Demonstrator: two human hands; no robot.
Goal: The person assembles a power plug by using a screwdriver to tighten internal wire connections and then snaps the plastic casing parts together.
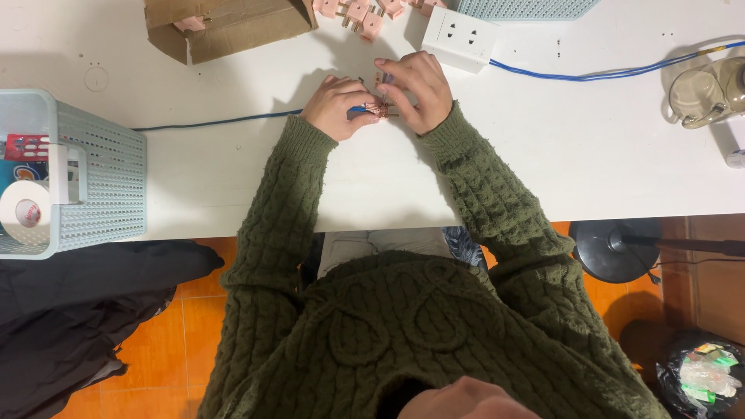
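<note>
Blue cable [217,121] is running in from the frame's left, lengthwise left to right, ending at upper centre where the left hand [335,107] is pinching it; the right hand [413,89] is gripping a pink plug [382,109] against its end.

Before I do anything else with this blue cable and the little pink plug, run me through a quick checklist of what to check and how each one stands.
1. Blue cable end held: ok. The left hand pinches the blue cable near its end.
2. Pink plug part steadied: ok. The right hand covers the pink plug part on the white table.
3. Bare copper strands seated in the part: cannot tell; fingers hide the joint.
4. Spare pink plugs within reach: ok. The heap lies just beyond the hands.
5. White socket block wired or live: cannot tell.
6. Cable free of snags: ok on the table; its far end runs out of view.
</note>
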